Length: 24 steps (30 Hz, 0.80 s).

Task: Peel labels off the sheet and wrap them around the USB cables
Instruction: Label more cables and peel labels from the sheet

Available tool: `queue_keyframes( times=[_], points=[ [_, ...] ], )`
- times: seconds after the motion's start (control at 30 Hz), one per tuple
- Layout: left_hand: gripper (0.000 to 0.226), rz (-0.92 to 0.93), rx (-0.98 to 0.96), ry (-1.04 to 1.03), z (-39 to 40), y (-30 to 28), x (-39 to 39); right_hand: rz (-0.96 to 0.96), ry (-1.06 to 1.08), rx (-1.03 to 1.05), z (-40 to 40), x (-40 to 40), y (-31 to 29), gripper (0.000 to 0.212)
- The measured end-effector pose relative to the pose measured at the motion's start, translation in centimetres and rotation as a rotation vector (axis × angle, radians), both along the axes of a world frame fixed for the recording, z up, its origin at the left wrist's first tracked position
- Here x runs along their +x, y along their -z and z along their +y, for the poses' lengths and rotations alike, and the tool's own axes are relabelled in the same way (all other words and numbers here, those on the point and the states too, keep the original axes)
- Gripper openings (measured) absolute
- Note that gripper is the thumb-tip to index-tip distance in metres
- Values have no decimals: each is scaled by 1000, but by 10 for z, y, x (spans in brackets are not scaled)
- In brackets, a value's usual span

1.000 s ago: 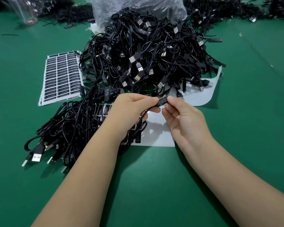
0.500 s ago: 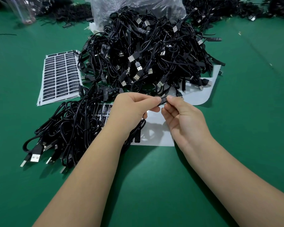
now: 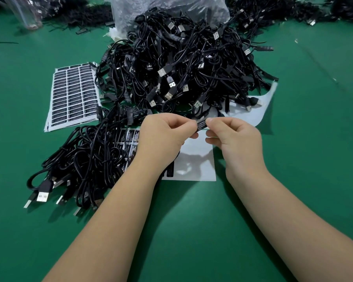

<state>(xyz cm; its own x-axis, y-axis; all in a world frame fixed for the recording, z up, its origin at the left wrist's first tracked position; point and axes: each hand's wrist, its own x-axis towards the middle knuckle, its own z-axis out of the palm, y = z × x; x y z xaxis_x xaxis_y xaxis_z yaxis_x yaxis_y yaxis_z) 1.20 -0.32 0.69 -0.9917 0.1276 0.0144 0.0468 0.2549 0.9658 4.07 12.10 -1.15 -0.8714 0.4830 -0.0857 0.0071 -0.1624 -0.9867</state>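
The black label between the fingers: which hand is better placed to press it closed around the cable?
Probably the right hand: its fingertips pinch the label end, while the left hand steadies it.

We look down on a green table surface (image 3: 192, 231) that fills the whole view, matte and evenly lit from above, with soft shadows. At its far left edge stands a clear plastic container (image 3: 27, 15). A crinkled clear plastic bag (image 3: 151, 7) rises at the far middle.
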Motion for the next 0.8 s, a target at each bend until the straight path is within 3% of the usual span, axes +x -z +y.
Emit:
queue_keyframes(
  times=[0.1, 0.27, 0.8],
  points=[
    [21, 7, 3, 0, 0, 0, 0, 14, 23, 163, 2, 0, -1, 11],
    [22, 16, 19, 1, -1, 0, -1, 5, 48, 255, 0, 1, -1, 9],
    [21, 36, 48, 23, 0, 1, -1, 52, 56, 283, -3, 3, -2, 13]
  ],
)
